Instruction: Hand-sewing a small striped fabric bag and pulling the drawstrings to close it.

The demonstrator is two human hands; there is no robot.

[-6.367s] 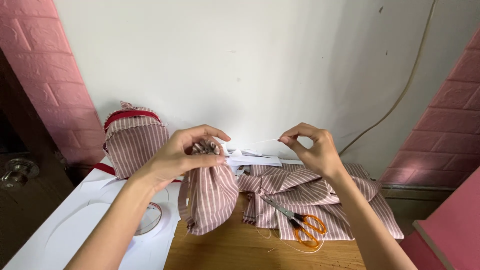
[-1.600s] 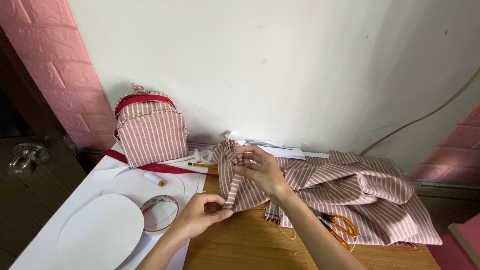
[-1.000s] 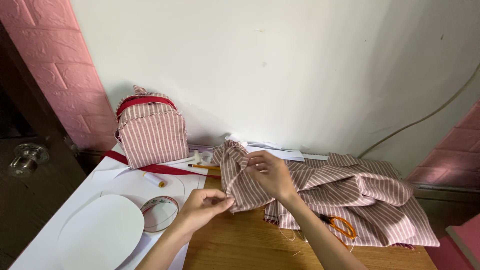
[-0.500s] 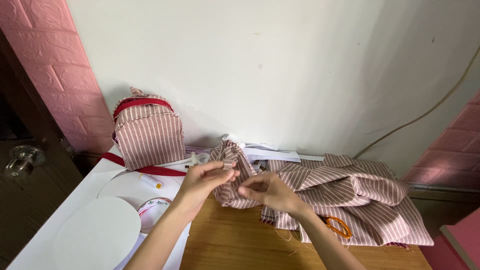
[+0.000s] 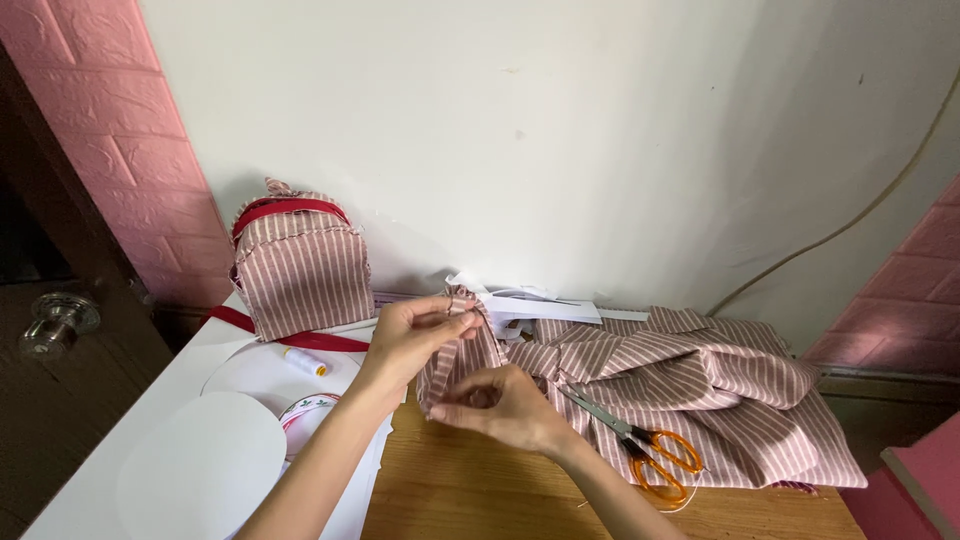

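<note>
2 hands at the wooden worktop [image 5: 480, 495]: left hand [image 5: 415, 335] pinches the top edge of a gathered strip of pink-striped fabric [image 5: 455, 355], right hand [image 5: 500, 405] pinches its lower end, holding it just above the worktop. More of the same striped cloth [image 5: 720, 400] lies heaped to the right, orange-handled scissors [image 5: 650, 455] on it. Left: 1 small striped backpack [image 5: 298, 265] against the wall, white oval cut-outs [image 5: 200, 470], 1 thread spool [image 5: 305, 362].
</note>
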